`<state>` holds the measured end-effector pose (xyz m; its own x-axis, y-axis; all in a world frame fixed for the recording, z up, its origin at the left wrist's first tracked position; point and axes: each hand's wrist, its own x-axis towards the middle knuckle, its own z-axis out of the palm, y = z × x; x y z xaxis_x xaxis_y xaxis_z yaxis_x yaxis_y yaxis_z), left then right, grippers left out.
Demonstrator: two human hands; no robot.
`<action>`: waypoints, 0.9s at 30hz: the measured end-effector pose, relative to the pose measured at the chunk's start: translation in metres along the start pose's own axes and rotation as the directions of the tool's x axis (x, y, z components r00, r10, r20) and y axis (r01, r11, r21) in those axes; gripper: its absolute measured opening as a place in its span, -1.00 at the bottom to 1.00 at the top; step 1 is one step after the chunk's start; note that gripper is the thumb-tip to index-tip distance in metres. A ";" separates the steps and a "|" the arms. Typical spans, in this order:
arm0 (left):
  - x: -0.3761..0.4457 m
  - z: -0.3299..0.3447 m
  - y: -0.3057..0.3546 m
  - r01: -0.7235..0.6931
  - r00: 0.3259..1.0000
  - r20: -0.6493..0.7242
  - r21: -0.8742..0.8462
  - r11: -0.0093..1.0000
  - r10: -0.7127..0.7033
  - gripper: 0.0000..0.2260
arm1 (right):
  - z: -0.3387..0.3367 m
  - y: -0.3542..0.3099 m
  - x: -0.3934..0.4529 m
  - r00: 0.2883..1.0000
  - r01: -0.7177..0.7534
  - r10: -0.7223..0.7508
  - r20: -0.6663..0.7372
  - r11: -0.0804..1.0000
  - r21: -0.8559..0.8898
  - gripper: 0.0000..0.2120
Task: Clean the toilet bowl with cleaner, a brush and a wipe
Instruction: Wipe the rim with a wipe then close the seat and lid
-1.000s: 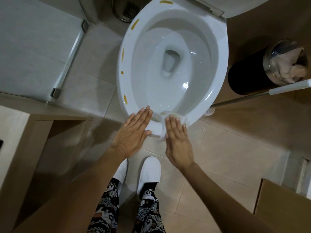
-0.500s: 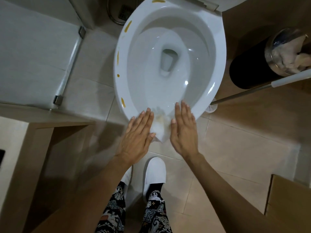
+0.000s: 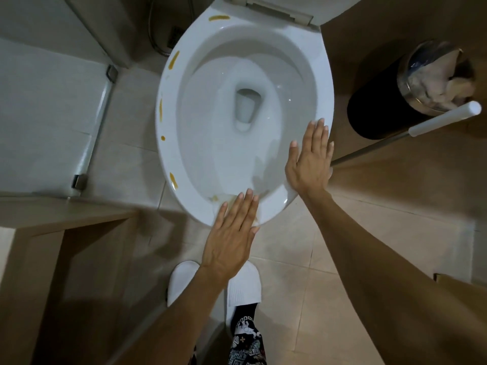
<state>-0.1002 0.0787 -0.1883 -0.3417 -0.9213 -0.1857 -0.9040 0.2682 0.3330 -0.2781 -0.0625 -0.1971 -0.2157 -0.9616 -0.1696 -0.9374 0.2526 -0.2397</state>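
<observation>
Toilet bowl (image 3: 184,143), seat lifted, carries yellow-brown smears (image 3: 174,60) along its left rim and a smudge at the front edge. Left hand (image 3: 232,238) lies flat on the front rim, fingers straight, grasping nothing. Right hand (image 3: 311,159) lies flat on the right rim, fingers extended; a white wipe (image 3: 290,192) shows beneath its palm. Brush handle (image 3: 411,133) leans beside a black bin (image 3: 374,114).

There is 1 camera, worn on the person's head. It looks almost straight down from above, close over the toilet bowl (image 3: 168,154), with the floor (image 3: 303,259) below and both arms reaching out from the bottom.
</observation>
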 end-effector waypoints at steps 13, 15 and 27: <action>-0.013 -0.004 0.005 0.219 0.974 0.059 -0.008 0.976 -0.219 -0.48 | 0.006 -0.010 0.014 0.988 -0.111 0.113 -0.101 0.994 0.025 -0.35; -0.016 -0.004 0.006 0.258 0.966 0.044 -0.032 0.966 -0.256 -0.46 | 0.005 -0.011 0.014 0.990 -0.112 0.112 -0.090 0.994 0.009 -0.34; 0.025 -0.021 -0.041 0.562 0.796 -0.117 -0.217 0.798 -0.593 -0.45 | 0.006 -0.009 0.015 0.988 -0.100 0.107 -0.110 0.993 0.065 -0.35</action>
<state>-0.0663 0.0387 -0.1875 0.2942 -0.9258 -0.2373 -0.8579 -0.3652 0.3615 -0.2709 -0.0785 -0.2036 -0.3438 -0.9350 -0.0877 -0.8912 0.3542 -0.2833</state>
